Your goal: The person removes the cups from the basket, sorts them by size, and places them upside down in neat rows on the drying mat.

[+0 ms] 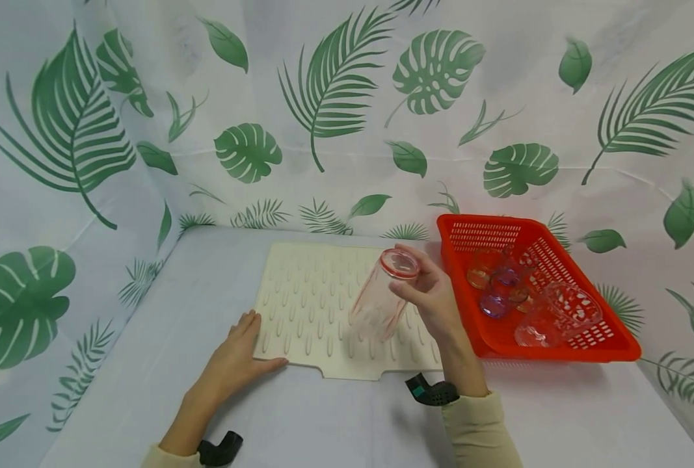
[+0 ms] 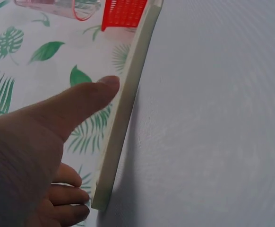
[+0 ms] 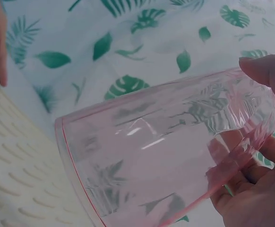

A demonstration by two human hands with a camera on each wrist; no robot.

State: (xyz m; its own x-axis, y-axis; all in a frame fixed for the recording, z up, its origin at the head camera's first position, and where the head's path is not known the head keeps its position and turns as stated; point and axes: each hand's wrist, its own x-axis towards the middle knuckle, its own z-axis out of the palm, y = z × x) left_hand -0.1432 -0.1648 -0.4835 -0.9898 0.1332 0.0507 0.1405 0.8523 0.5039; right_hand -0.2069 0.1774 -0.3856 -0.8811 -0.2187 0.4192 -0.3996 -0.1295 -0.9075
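Note:
My right hand [image 1: 434,292] grips a clear, pink-tinted drinking glass [image 1: 382,299] near its base. The glass is upside down and tilted, its mouth pointing down toward the left, above a cream board with rows of raised pegs [image 1: 317,292]. In the right wrist view the thumb and fingers go round the base end of the glass [image 3: 161,146]. At the board's front left corner rests my left hand [image 1: 235,351], fingers along the left side and thumb at the front edge. The left wrist view shows that thumb against the board's edge [image 2: 121,118].
To the right of the board stands a red perforated basket [image 1: 475,338]. It holds several clear glasses, among them a purple-tinted one [image 1: 501,289] and a pinkish one [image 1: 540,328]. A leaf-patterned cloth [image 1: 347,162] hangs behind the white tabletop [image 1: 300,422].

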